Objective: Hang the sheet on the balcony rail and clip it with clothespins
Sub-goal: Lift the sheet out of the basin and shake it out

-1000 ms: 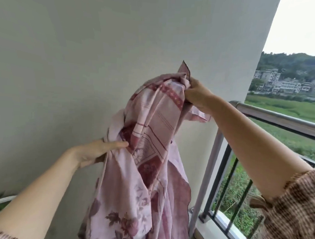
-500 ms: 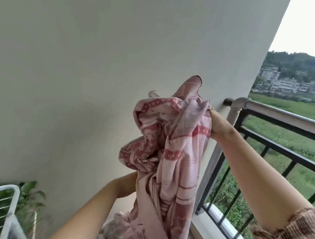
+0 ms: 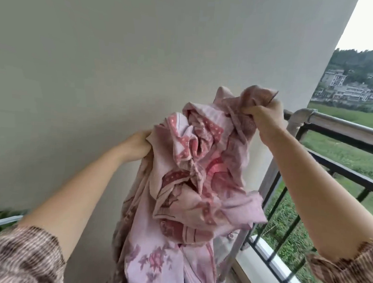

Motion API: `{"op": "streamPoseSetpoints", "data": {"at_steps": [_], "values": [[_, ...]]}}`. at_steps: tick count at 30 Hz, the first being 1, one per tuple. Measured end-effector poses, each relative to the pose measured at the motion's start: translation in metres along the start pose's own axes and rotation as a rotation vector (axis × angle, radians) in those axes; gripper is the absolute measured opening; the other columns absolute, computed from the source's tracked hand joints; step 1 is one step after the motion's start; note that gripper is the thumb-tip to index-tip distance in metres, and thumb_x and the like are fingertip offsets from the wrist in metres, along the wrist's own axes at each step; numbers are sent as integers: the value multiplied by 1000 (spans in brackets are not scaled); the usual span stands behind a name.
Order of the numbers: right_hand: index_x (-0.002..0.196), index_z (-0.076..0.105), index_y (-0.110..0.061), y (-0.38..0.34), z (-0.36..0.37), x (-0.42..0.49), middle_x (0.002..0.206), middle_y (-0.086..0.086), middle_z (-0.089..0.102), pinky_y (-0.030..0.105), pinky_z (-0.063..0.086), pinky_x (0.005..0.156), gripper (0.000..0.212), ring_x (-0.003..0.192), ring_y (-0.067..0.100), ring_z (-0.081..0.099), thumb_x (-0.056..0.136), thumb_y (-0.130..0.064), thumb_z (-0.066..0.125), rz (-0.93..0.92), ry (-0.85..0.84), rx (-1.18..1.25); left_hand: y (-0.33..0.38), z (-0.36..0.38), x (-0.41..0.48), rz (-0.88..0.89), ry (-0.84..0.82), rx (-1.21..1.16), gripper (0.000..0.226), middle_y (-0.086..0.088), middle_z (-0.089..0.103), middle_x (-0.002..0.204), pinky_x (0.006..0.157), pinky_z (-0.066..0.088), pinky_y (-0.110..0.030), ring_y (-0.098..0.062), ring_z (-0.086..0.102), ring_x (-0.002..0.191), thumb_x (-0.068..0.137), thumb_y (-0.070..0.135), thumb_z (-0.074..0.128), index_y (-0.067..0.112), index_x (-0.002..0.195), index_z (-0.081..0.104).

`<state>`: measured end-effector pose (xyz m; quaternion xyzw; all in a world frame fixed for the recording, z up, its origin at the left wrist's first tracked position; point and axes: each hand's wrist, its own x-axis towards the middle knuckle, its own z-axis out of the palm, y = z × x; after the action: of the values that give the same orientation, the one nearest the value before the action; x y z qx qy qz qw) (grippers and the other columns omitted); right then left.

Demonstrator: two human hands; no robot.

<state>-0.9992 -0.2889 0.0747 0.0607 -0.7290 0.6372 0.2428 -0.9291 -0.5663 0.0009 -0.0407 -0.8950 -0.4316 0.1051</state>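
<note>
Holding bunched pink sheet [image 3: 192, 184] up w/ both hands: right hand [image 3: 264, 116] clamped on top edge near rail [image 3: 338, 125], left hand [image 3: 139, 144] gripping left fold.

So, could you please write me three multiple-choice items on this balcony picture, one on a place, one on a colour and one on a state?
1. Where is the balcony rail relative to the sheet?
A. To its right
B. To its left
C. Directly beneath the left hand

2. What colour is the sheet mostly?
A. Blue with stripes
B. Pink with darker red floral patterns
C. Plain white

3. What state is the sheet in?
A. Spread flat over the rail
B. Clipped on with clothespins
C. Bunched up, held in the air by both hands

Answers:
1. A, the rail runs along the right side of the view, just beyond the right hand.
2. B, the fabric is pale pink with red bands and flowers.
3. C, the left hand and the right hand each have a closed grip on crumpled cloth, and no clothespins show.
</note>
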Motion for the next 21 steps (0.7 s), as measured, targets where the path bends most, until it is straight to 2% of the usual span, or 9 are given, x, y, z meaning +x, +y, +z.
{"op": "streamPoseSetpoints", "data": {"at_steps": [2, 4, 8, 10, 12, 14, 17, 20, 21], "values": [[71, 63, -10, -4, 3, 8, 65, 0, 53, 22, 42, 50, 17, 60, 14, 52, 69, 6, 55, -105, 100, -246, -10, -10, 3, -79, -12, -108, 23, -9, 54, 64, 58, 41, -29, -12, 47, 48, 92, 11, 44, 6, 77, 61], [60, 52, -13, -5, 4, 13, 56, -4, 43, 17, 32, 40, 23, 51, 8, 40, 70, 7, 46, -151, 94, -364, -21, -16, 3, -111, 20, -123, 30, -13, 50, 65, 52, 35, -24, -15, 40, 54, 90, -4, 33, -1, 82, 62], [54, 49, -14, 10, 15, 15, 54, 1, 40, 25, 28, 46, 29, 45, 11, 39, 72, 10, 48, 70, 16, -75, -27, -7, 2, -64, -3, -50, 32, -16, 46, 60, 38, 28, -18, -16, 36, 44, 80, -11, 25, -10, 82, 57], [60, 52, -7, 17, 21, 5, 56, 4, 42, 27, 29, 45, 24, 45, 11, 41, 74, 12, 48, 119, -193, -17, -29, 5, 5, -69, -15, -116, 26, -13, 49, 55, 44, 31, -21, -17, 39, 47, 78, 0, 35, -3, 77, 61], [77, 50, 7, 24, 31, -17, 66, 14, 46, 25, 42, 47, 10, 54, 19, 51, 75, 16, 54, 89, -625, -32, -31, 21, 9, -56, -19, -129, 27, -6, 63, 62, 52, 39, -24, -16, 51, 53, 70, 15, 44, 12, 77, 69], [88, 49, 14, 52, 47, -43, 76, 23, 53, 25, 51, 60, 24, 66, 30, 56, 74, 9, 68, 126, -965, -269, -26, 41, 7, -44, -25, -128, 27, 2, 66, 63, 49, 40, -16, -2, 52, 48, 70, 13, 47, 19, 83, 70], [87, 64, 3, 103, 73, -76, 78, 5, 64, 31, 51, 72, 28, 73, 11, 55, 66, -13, 72, -5, -988, -521, -19, 64, 0, 2, -172, -253, 33, -7, 70, 69, 56, 46, -19, -4, 55, 54, 69, -1, 61, 23, 91, 64], [70, 58, 5, 134, 56, -76, 58, -16, 60, 12, 42, 59, 15, 59, -5, 51, 71, 13, 45, 148, -940, -423, -48, 63, -13, -95, -436, -458, 43, -8, 71, 100, 73, 51, -19, -10, 62, 82, 74, -11, 65, 19, 104, 61], [66, 55, 8, 142, 43, -76, 55, -12, 57, 16, 40, 58, 17, 56, -1, 51, 69, 14, 39, 213, -964, -436, -65, 66, -19, -158, -466, -512, 42, -6, 70, 104, 74, 52, -18, -11, 63, 87, 77, -13, 59, 17, 105, 62]]}}
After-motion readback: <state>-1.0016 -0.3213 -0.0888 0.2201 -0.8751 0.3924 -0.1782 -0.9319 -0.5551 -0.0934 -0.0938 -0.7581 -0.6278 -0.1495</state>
